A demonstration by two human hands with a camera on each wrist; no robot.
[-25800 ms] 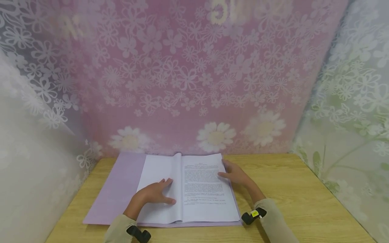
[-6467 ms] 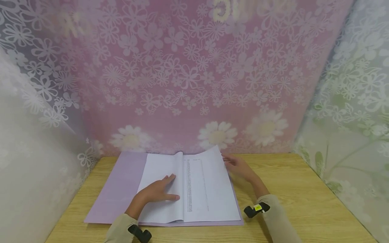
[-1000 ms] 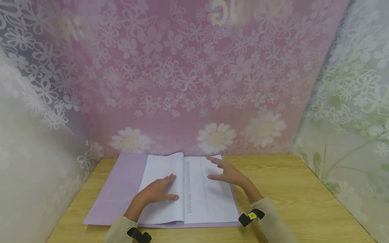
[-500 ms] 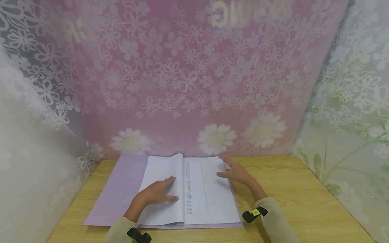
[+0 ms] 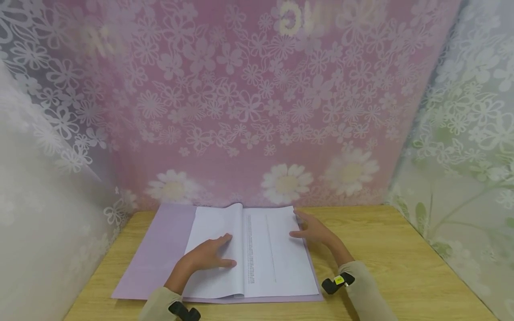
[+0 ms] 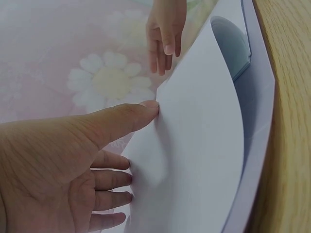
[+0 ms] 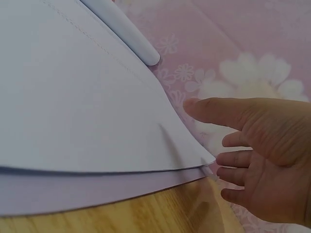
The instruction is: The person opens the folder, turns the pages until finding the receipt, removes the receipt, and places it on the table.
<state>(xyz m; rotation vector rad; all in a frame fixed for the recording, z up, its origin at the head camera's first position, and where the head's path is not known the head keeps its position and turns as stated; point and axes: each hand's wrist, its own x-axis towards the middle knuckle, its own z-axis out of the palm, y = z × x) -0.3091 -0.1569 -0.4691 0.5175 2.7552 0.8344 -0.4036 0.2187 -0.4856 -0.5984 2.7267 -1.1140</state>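
A lilac folder (image 5: 148, 258) lies spread on the table, holding a stack of white sheets. The turned sheets (image 5: 213, 223) on its left are blank on the side that shows and bulge near the fold. The right-hand page (image 5: 283, 258) bears a narrow column of small print and a dotted line. My left hand (image 5: 206, 255) rests on the turned sheets, fingers and thumb spread. At the far right corner of the printed page is my right hand (image 5: 315, 229); in the right wrist view its relaxed fingers (image 7: 235, 159) are right at the corner, pinching nothing.
The wooden table (image 5: 373, 254) extends to the right of the folder. A pink flowered backdrop (image 5: 249, 111) rises directly behind its far edge, with pale floral sheets (image 5: 474, 178) at the sides. Both wrists carry black camera straps (image 5: 338, 282).
Over the last second my right hand has moved from above the printed page to its far right corner. Much earlier, a page of dense paragraphs showed there. My left hand has barely moved.
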